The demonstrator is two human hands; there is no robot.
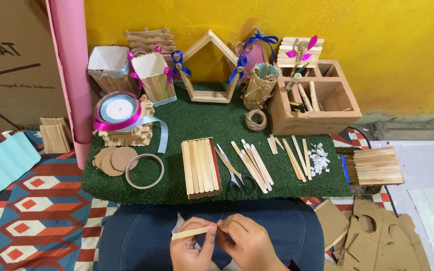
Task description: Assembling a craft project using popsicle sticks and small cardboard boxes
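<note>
Left hand: my left hand sits low over my lap, fingers curled in, pinching one end of a wooden craft stick
Right hand: my right hand is closed narrow too, thumb and forefinger nipping the other end of the same stick
Stick: it lies nearly level between my two hands, its left end a touch lower, above my blue jeans
Green mat: a patch of artificial grass lies just beyond my knees, carrying most of the craft pieces
Nearest on the mat: a flat panel of sticks laid side by side, with scissors just to its right and loose sticks beside those
Left of the mat: brown card discs, a ring, and a ribbon spool on a small stick stack
Back row: two stick-clad cups, a house-shaped frame, a twine ball
Right side: a brown compartment box with rods inside, a stick pile, cardboard offcuts by my right knee
Behind: yellow wall, a pink roll leaning at the left
</note>
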